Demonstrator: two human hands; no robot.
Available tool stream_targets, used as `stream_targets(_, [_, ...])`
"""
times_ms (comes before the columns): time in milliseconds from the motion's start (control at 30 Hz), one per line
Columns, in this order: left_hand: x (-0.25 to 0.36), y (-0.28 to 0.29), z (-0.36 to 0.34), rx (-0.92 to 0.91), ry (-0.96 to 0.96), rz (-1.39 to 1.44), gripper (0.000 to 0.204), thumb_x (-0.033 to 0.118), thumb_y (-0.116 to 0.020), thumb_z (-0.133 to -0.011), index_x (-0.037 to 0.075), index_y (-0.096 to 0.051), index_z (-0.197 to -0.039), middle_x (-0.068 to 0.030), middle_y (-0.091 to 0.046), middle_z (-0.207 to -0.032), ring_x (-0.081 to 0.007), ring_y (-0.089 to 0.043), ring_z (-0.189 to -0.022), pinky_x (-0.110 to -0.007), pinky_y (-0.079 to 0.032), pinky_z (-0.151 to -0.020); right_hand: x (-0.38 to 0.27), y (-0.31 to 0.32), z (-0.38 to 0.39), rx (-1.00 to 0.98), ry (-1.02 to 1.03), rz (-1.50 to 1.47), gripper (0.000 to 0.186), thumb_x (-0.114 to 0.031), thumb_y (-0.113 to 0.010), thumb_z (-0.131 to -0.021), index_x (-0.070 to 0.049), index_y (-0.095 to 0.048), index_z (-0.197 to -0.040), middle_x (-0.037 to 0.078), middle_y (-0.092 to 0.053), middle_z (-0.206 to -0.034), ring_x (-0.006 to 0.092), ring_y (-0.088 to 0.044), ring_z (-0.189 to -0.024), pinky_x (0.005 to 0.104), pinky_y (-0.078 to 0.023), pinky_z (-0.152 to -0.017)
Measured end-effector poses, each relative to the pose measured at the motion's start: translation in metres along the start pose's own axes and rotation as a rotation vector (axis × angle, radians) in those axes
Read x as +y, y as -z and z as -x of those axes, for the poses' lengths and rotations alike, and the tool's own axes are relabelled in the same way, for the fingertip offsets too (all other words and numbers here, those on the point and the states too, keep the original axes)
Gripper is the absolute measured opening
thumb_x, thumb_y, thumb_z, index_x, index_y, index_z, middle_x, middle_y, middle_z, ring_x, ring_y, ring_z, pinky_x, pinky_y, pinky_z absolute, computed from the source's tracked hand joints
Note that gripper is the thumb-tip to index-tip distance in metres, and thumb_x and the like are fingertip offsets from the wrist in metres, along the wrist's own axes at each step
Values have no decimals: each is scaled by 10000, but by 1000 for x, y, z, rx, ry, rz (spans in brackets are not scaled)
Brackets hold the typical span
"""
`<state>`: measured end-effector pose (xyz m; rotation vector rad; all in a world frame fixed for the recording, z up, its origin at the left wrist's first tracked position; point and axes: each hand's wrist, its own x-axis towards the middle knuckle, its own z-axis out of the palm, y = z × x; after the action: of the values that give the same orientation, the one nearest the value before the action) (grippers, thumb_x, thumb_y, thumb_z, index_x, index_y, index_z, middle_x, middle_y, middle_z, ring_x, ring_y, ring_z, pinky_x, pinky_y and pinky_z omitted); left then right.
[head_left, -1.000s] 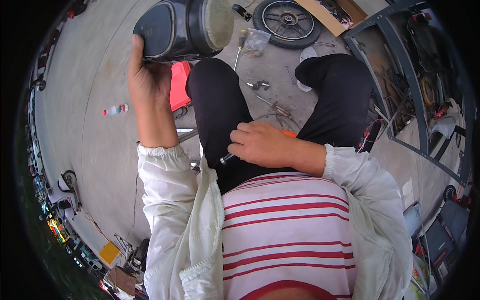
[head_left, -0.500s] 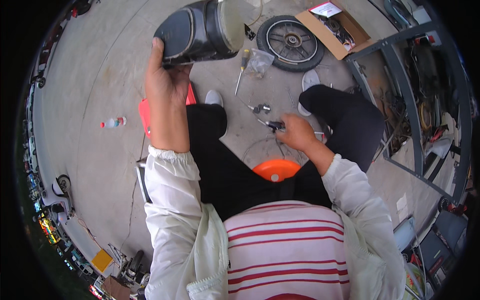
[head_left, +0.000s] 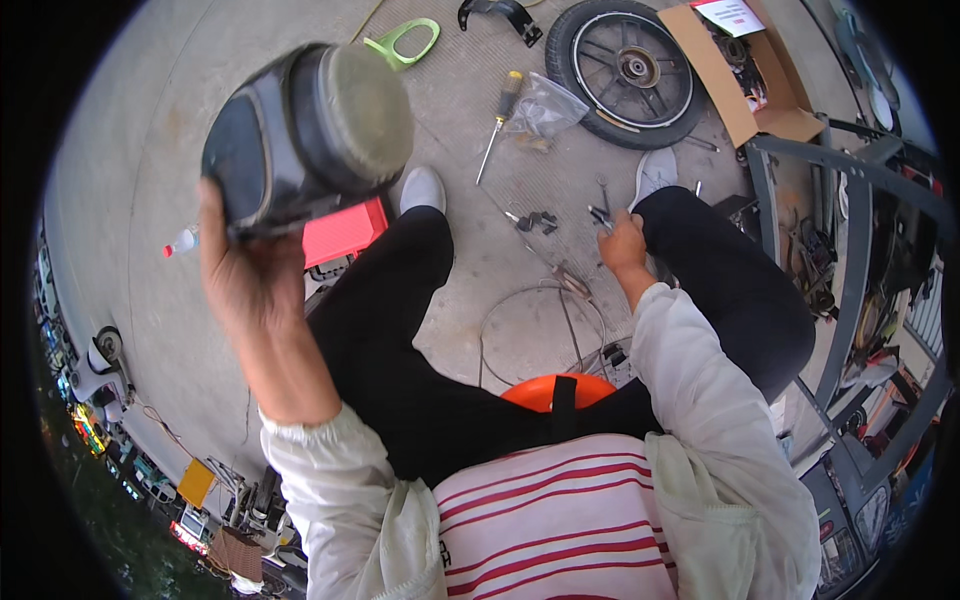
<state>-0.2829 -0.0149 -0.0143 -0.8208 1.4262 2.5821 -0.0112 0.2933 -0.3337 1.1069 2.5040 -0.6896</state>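
Observation:
My left hand (head_left: 255,285) is raised at the left, gripping a dark headlight (head_left: 265,150) from below and its left side. The headlight has a black and grey housing and a round, clouded lens facing right. Low beside my right knee, my right hand (head_left: 627,243) is closed on a small dark tool (head_left: 600,214). Two thin ends stick out past the fingers; its exact kind is unclear. A small bunch of keys (head_left: 540,221) lies on the concrete left of that hand. Nearer me is a thin looped cable (head_left: 483,325) with a brownish piece (head_left: 572,281) beside it.
A yellow-handled screwdriver (head_left: 508,98), clear plastic bag (head_left: 550,108) and spoked wheel (head_left: 690,92) lie ahead. An open cardboard box (head_left: 790,90) stands far right, above a grey metal frame (head_left: 855,290). A red case (head_left: 345,232) sits by my left foot. An orange disc (head_left: 530,392) is between my legs.
My left hand has carried the headlight left and lower, turning its lens more toward me. My right hand has moved right, toward my right knee. The view has shifted, showing a green ring-shaped part ahead.

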Motion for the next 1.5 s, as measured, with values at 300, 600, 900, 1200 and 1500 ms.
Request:
stream_targets(300, [-2,8,-9,-129,186,-56,474,273,-559,-1064,-12,-512,-1439,-192,-567,-1455,-335,-552,-1346,-564,-414,-1159,-19,-96,-111,-61,-61,-191,301,-200,-767,-794,-35,-703,-1037,245,-717,-1043,449,-686,-986,492,-539,-901])
stream_targets(600, [-17,-11,-12,-95,210,-263,503,326,-565,-1057,9,-511,-1444,-162,-587,-1431,-305,-554,-1342,-507,-432,-1149,-37,-102,-125,-12,-80,-2,202,-182,-707,-793,-10,-701,-898,237,-721,-953,429,-689,-855,490,-544,-819])
stream_targets(900, [-46,-28,55,-440,110,-636,516,165,-673,-990,-18,-419,-1400,-119,-602,-1210,-163,-560,-1148,-308,-457,-1011,-170,124,-61,6,28,-1268,142,-66,-681,-919,26,-677,-1028,82,-713,-907,133,-670,-778,265,-545,-678])
stream_targets(1200, [-70,11,148,-744,-127,-620,469,155,-729,-945,8,-530,-1344,-102,-614,-1171,-161,-573,-1104,-296,-468,-964,-193,292,162,-239,490,-1223,136,19,-623,-961,34,-678,-1084,69,-714,-944,96,-668,-831,234,-544,-747])
stream_targets(1500, [-92,53,211,-862,-258,-765,503,192,-750,-922,-16,-553,-1336,-158,-677,-1180,-190,-635,-1110,-327,-500,-952,-157,283,236,2,776,-587,113,-8,-691,-849,-19,-707,-960,119,-639,-855,228,-646,-756,337,-508,-697])
